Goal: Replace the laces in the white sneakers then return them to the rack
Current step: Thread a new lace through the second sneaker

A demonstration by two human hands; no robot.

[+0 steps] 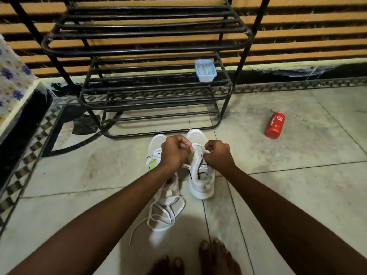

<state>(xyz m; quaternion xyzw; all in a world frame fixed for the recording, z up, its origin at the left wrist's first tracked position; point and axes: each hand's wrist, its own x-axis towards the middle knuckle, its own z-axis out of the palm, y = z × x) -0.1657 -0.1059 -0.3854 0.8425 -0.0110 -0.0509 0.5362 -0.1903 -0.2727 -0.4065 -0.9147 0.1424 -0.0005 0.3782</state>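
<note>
Left hand: the left hand (174,153) is curled into a fist, its fingertips pinching a white lace (195,149) over the sneaker's eyelets.
Right hand: the right hand (217,155) sits just beside the left one, fingers bent and pinching the same lace from the other side.
Sneaker being laced: the right-side sneaker (202,187) stands on the tiled floor (297,185) directly under both hands, toe pointing away from them, heel toward the person.
Other sneaker: the left-side sneaker (156,143) lies just beside the first, under the left hand and forearm, so only its toe and part of its side show.
Loose lace: a loose lace (158,217) lies in tangled loops on the tiles, nearer the person than the hands, below the left forearm.
Rack: the black metal rack (151,50) stands just beyond the hands, past the 2 toes.
On the rack: a blue tub (205,70) sits on a shelf, beyond the right hand.
Bottle: a red bottle (275,125) lies on its side, well off to the right of the right hand.
Feet: bare feet (216,257) show at the near edge, between the forearms.
</note>
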